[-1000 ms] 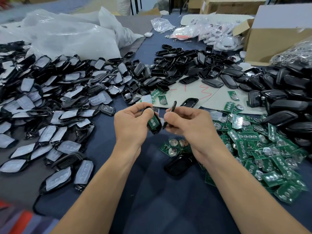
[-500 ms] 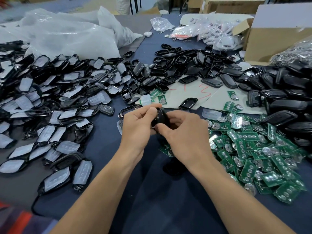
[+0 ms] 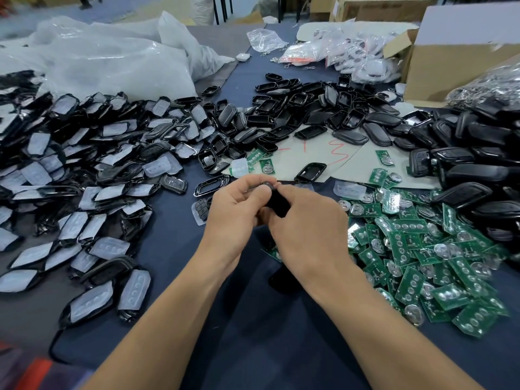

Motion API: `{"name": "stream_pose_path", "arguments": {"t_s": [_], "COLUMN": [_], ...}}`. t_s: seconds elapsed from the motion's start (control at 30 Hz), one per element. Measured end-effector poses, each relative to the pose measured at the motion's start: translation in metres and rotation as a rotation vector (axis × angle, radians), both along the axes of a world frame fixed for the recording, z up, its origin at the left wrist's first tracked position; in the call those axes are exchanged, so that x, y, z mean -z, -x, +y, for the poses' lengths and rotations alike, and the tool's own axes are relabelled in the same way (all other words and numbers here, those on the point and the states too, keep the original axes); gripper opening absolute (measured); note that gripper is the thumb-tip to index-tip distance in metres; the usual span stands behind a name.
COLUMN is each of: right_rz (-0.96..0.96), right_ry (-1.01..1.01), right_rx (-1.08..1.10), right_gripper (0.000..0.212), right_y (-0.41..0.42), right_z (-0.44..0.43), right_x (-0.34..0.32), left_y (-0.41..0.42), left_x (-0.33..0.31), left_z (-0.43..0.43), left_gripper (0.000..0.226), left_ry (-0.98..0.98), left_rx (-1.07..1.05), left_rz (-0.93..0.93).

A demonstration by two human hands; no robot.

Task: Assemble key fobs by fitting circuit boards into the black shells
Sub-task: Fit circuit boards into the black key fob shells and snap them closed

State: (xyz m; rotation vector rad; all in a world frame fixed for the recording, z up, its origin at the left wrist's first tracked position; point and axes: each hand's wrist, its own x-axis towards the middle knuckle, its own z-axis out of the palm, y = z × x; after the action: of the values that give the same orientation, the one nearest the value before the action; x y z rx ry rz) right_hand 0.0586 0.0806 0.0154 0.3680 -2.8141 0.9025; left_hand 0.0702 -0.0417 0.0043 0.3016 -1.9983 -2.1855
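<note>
Both hands met above the middle of the blue-covered table [image 3: 174, 249]: the left hand [image 3: 233, 218] and the right hand [image 3: 306, 229] together gripped one black shell [image 3: 277, 202], thumbs pressed at its upper end. A heap of green circuit boards [image 3: 427, 263] lay toward the table's right edge, black shells with white button pads [image 3: 84, 170] toward its left edge, and empty black shell halves [image 3: 309, 114] toward the far edge. A cardboard box [image 3: 455, 57] stood at the far right corner, clear plastic bags [image 3: 112, 57] at the far left
</note>
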Motion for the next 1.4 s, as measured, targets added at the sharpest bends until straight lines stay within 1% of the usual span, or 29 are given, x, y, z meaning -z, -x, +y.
{"name": "stream_pose_path", "arguments": {"t_s": [0.1, 0.17, 0.2, 0.27, 0.4, 0.47, 0.5, 0.6, 0.67, 0.73, 0.8, 0.87, 0.93, 1.0, 1.07, 1.1, 1.17, 1.2, 1.23, 1.3, 1.4], "right_rz": [0.009, 0.027, 0.016, -0.07, -0.377, -0.421, -0.402, -0.336, -0.342, -0.338, -0.285, -0.254, -0.241, -0.227, -0.225, -0.245, -0.352, -0.43, -0.515, -0.656, -0.751], "right_ry": [-0.08, -0.064, 0.014, 0.293, 0.795, 0.931, 0.946, 0.901, 0.884, 0.78, 0.606, 0.545, 0.549, 0.572, 0.62, 0.692, 0.924, 1.035, 1.131, 1.261, 1.361], "right_rx": [-0.03, -0.059, -0.077, -0.103, -0.108, -0.094, -0.086, -0.086, -0.085, -0.1, -0.139, -0.162, -0.155, -0.127, -0.121, -0.121, -0.099, -0.084, -0.071, -0.035, -0.004], "right_gripper": [0.025, 0.023, 0.025, 0.033, 0.024, 0.022, 0.023, 0.025, 0.023, 0.019, 0.017, 0.024, 0.039, 0.043, 0.04, 0.04, 0.038, 0.034, 0.026, 0.015, 0.016], "right_y": [0.0, -0.001, 0.0, 0.003, 0.018, 0.021, 0.022, 0.02, 0.02, 0.022, 0.023, 0.022, 0.021, 0.021, 0.02, 0.019, 0.018, 0.018, 0.017, 0.014, 0.01], "right_z": [-0.004, -0.004, -0.003, 0.001, 0.009, 0.011, 0.012, 0.014, 0.015, 0.017, 0.019, 0.021, 0.023, 0.024, 0.023, 0.022, 0.02, 0.019, 0.018, 0.013, 0.006], "right_x": [0.0, 0.003, 0.003, 0.005, 0.007, 0.006, 0.005, 0.004, 0.004, 0.004, 0.002, -0.001, -0.003, -0.004, -0.005, -0.006, -0.007, -0.007, -0.006, -0.004, -0.002], "left_y": [0.003, 0.004, 0.004, 0.005, 0.003, 0.003, 0.003, 0.002, 0.002, 0.001, 0.0, -0.001, 0.0, 0.001, 0.002, 0.002, 0.002, 0.003, 0.003, 0.002, 0.004], "left_x": [0.002, 0.004, 0.005, 0.005, 0.001, 0.001, 0.001, 0.002, 0.002, 0.002, 0.003, 0.003, 0.004, 0.005, 0.004, 0.004, 0.003, 0.004, 0.005, 0.005, 0.005], "left_z": [-0.002, -0.003, -0.004, -0.006, -0.009, -0.009, -0.009, -0.009, -0.009, -0.01, -0.011, -0.012, -0.013, -0.013, -0.012, -0.011, -0.011, -0.011, -0.01, -0.006, 0.001], "left_gripper": [0.029, 0.032, 0.033, 0.032, 0.029, 0.027, 0.026, 0.021, 0.019, 0.024, 0.034, 0.033, 0.023, 0.019, 0.017, 0.018, 0.026, 0.032, 0.032, 0.023, 0.022], "left_ry": [0.072, 0.099, 0.107, 0.091, 0.003, 0.004, 0.016, 0.092, 0.109, 0.154, 0.25, 0.303, 0.308, 0.286, 0.193, 0.127, 0.038, 0.024, 0.016, 0.003, -0.024], "left_rx": [-0.113, -0.179, -0.21, -0.252, -0.172, -0.139, -0.131, -0.095, -0.083, -0.095, -0.082, -0.07, -0.049, -0.028, -0.029, -0.029, -0.001, 0.024, 0.047, 0.054, -0.006], "left_rz": [-0.007, -0.002, 0.009, 0.055, 0.167, 0.18, 0.174, 0.127, 0.137, 0.177, 0.229, 0.255, 0.273, 0.267, 0.22, 0.178, 0.104, 0.094, 0.098, 0.117, 0.12]}}
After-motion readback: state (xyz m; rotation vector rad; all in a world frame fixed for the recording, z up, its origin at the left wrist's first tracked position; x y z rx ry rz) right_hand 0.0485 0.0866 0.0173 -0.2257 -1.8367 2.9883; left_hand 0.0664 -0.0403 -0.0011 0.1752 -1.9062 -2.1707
